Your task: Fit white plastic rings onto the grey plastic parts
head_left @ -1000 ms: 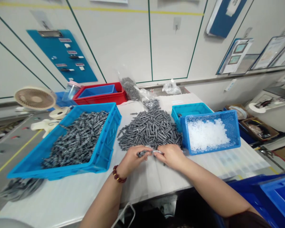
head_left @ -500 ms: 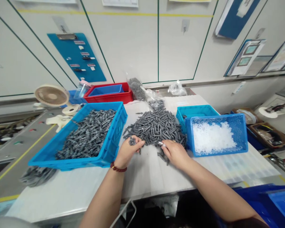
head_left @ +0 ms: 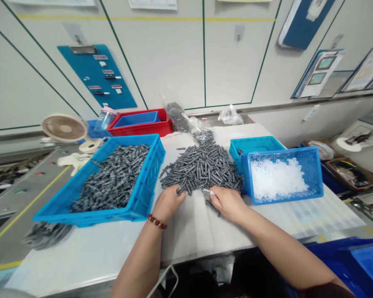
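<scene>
A heap of dark grey ribbed parts [head_left: 205,165] lies on the white table. At its front left edge my left hand [head_left: 169,203], with a beaded bracelet at the wrist, is closed on grey parts that show by the thumb and fingertips. My right hand [head_left: 226,200] pinches a small whitish, shiny piece [head_left: 208,191] at the heap's front edge. Under its fingers a few grey parts [head_left: 213,206] lie on the table. The two hands are apart.
A large blue crate [head_left: 143,207] of grey parts stands left. On the right, a blue bin [head_left: 315,176] of small white rings leans against a teal bin [head_left: 256,142]. Behind are a red bin [head_left: 143,131], plastic bags [head_left: 177,116] and a fan [head_left: 64,127].
My left hand has turned over, its back now more toward the camera and the grey parts less visible. My right hand has barely shifted, and its whitish piece points further left. The view has shifted slightly.
</scene>
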A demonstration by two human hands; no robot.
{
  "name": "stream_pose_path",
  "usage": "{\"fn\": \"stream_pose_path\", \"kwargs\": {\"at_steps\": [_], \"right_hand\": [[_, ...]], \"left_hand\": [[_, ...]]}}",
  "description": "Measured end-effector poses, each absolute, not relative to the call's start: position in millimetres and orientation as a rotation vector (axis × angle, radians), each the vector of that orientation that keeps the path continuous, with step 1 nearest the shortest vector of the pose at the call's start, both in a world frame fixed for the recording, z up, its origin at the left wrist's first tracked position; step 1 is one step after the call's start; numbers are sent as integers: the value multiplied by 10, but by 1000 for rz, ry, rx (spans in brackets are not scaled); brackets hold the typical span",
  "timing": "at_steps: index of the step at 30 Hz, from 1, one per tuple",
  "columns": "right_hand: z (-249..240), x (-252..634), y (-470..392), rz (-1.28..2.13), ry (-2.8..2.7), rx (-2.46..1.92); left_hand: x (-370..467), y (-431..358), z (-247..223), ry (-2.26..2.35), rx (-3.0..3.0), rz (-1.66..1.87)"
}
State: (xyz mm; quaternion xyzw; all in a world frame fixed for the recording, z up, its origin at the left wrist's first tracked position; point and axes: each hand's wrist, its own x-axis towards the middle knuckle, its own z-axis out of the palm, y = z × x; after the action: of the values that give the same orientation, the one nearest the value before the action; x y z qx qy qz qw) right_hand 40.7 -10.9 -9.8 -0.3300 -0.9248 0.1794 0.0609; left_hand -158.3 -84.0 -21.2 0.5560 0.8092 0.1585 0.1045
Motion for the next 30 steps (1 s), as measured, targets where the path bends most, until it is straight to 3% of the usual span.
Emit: {"fn": "stream_pose_path", "kwargs": {"at_steps": [5, 8, 30], "right_hand": [[-116, 411, -95, 561, -2792, -1014], [-121, 412, -95, 578, -2803, -955], [-137, 404, -111, 449, -2940, -898]], "left_hand": [[-1503, -872, -135, 1853, 1293, 1131], [-1465, -891, -142, 1623, 1061, 1311], [-1409, -880, -179, 1722, 1765, 1022]]}}
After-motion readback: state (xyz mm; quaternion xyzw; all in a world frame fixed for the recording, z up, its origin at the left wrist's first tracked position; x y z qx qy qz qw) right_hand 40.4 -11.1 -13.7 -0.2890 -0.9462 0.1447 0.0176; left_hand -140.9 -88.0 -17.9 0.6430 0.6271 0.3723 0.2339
